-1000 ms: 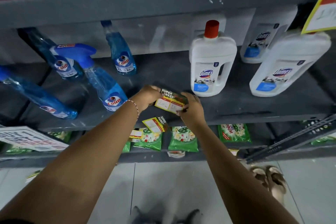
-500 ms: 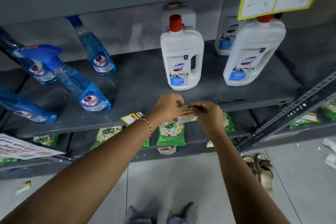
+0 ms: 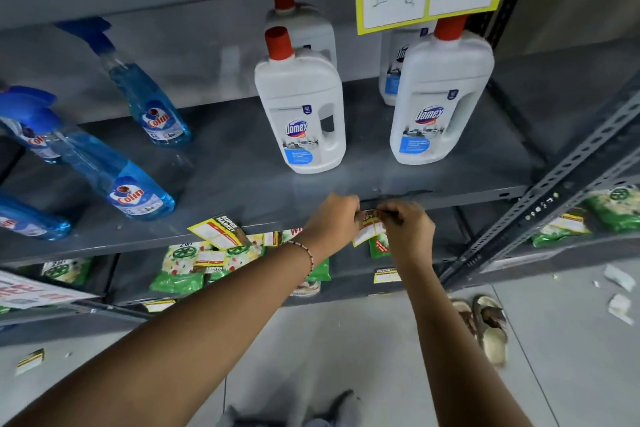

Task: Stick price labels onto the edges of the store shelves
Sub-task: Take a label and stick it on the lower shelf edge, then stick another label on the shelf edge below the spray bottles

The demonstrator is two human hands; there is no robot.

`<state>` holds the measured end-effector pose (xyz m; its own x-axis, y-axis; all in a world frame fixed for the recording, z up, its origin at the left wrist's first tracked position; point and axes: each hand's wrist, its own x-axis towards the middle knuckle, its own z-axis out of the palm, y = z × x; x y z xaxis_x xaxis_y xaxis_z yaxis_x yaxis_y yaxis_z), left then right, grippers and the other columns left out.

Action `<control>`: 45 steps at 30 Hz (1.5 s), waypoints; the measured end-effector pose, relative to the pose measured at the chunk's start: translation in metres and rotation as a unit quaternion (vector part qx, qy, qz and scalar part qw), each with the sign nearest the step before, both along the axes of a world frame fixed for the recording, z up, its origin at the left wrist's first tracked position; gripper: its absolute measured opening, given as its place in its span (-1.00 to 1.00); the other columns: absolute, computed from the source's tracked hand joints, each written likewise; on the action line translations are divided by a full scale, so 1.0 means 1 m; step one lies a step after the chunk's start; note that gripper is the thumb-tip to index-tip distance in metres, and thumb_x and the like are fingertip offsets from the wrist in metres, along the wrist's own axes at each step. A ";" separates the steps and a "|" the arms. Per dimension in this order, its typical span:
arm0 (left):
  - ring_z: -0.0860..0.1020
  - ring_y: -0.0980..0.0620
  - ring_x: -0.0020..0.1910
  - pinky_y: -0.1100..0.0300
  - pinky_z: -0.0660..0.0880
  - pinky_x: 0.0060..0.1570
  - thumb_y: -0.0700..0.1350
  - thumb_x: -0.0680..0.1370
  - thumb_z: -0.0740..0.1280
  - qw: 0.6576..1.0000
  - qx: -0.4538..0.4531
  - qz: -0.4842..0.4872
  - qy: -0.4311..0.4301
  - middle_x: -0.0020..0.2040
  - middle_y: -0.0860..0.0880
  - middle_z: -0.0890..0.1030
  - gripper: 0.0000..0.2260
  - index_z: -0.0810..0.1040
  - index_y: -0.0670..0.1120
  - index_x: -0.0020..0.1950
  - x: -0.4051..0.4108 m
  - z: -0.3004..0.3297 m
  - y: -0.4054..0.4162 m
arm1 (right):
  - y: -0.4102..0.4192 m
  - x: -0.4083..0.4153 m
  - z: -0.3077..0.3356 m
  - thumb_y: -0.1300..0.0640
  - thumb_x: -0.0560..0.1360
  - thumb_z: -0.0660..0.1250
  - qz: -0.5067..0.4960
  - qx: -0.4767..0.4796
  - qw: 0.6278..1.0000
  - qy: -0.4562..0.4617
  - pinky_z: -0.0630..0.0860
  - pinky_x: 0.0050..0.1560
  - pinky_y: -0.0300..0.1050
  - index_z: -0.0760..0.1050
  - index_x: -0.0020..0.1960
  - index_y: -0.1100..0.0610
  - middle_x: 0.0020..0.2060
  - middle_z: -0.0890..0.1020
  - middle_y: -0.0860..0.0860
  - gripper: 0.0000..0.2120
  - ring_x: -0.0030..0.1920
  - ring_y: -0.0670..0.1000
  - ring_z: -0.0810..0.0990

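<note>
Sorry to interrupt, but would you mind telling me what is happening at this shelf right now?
A person is fixing a small yellow and red price label to the front edge of the grey metal shelf. Both the left hand and the right hand pinch it against the edge, below the white Domex bottle with a red cap. Another yellow price label already hangs on the same edge, further left.
</note>
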<state>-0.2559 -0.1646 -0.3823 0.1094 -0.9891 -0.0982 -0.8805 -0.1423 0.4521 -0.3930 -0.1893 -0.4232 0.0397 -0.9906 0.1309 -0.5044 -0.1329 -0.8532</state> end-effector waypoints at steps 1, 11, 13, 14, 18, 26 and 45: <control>0.60 -0.30 -0.17 0.04 0.40 -0.33 -0.13 0.56 0.28 1.000 0.001 -0.010 -0.013 -0.17 -0.29 0.65 -0.81 0.55 -0.26 -0.10 -0.001 0.001 0.000 | 0.001 0.001 0.000 0.33 0.36 0.47 -0.004 -0.008 1.000 0.002 0.47 -0.12 -0.19 0.67 -0.14 0.18 -0.20 0.68 0.11 -0.88 -0.18 0.08 0.63; 0.61 -0.27 -0.29 0.06 0.38 -0.45 -0.07 0.63 0.20 0.969 -0.040 -0.136 -0.201 -0.21 -0.21 0.65 -0.83 0.41 -0.17 0.03 0.029 0.005 0.014 | 0.001 -0.001 0.018 0.34 0.38 0.46 -0.086 0.022 0.996 -0.012 0.43 -0.18 -0.33 0.55 -0.11 0.19 -0.08 0.51 0.05 -0.85 -0.28 -0.12 0.49; 0.62 -0.27 -0.18 0.02 0.51 -0.33 -0.01 0.60 0.22 0.977 -0.011 -0.102 -0.189 -0.13 -0.19 0.65 -0.80 0.44 -0.14 0.01 0.047 0.019 0.020 | 0.007 0.006 0.019 0.37 0.40 0.43 -0.097 0.018 0.995 -0.013 0.41 -0.19 -0.31 0.55 -0.12 0.18 -0.06 0.54 0.09 -0.85 -0.29 -0.14 0.46; 0.62 -0.26 -0.12 -0.02 0.56 -0.23 0.00 0.57 0.26 0.978 0.009 -0.081 -0.194 -0.08 -0.18 0.65 -0.81 0.47 -0.13 0.00 0.060 0.026 0.024 | 0.010 0.012 0.019 0.40 0.41 0.39 -0.100 0.017 0.995 -0.016 0.46 -0.13 -0.21 0.56 -0.12 0.17 -0.04 0.54 0.10 -0.85 -0.27 -0.08 0.48; 0.61 -0.19 0.07 0.01 0.56 -0.06 0.03 0.40 0.46 0.963 0.095 -0.001 -0.252 0.06 -0.10 0.65 -0.70 0.58 -0.07 0.05 0.127 0.054 0.055 | 0.023 0.043 0.025 0.44 0.42 0.29 -0.050 -0.028 0.998 -0.023 0.42 -0.14 -0.34 0.55 -0.15 0.11 -0.05 0.53 0.10 -0.76 -0.17 0.07 0.53; 0.64 -0.20 -0.11 0.08 0.53 -0.15 -0.26 0.48 0.36 0.987 0.063 0.084 -0.124 -0.12 -0.20 0.69 -0.92 0.65 -0.19 -0.12 0.192 0.044 0.113 | 0.073 0.141 0.020 0.28 0.50 0.36 0.199 0.017 0.979 0.028 0.48 0.07 -0.40 0.58 0.16 0.10 0.09 0.62 0.07 -0.75 -0.03 -0.02 0.60; 0.55 0.13 -0.25 0.55 0.36 -0.29 -0.16 0.46 0.45 0.934 -0.075 0.289 0.199 -0.18 0.05 0.65 -0.88 0.65 -0.12 -0.03 0.322 -0.007 0.264 | 0.192 0.323 0.011 0.25 0.44 0.43 0.290 0.009 0.953 0.085 0.49 -0.09 -0.34 0.66 -0.06 0.07 -0.14 0.73 -0.01 -0.88 -0.13 -0.12 0.65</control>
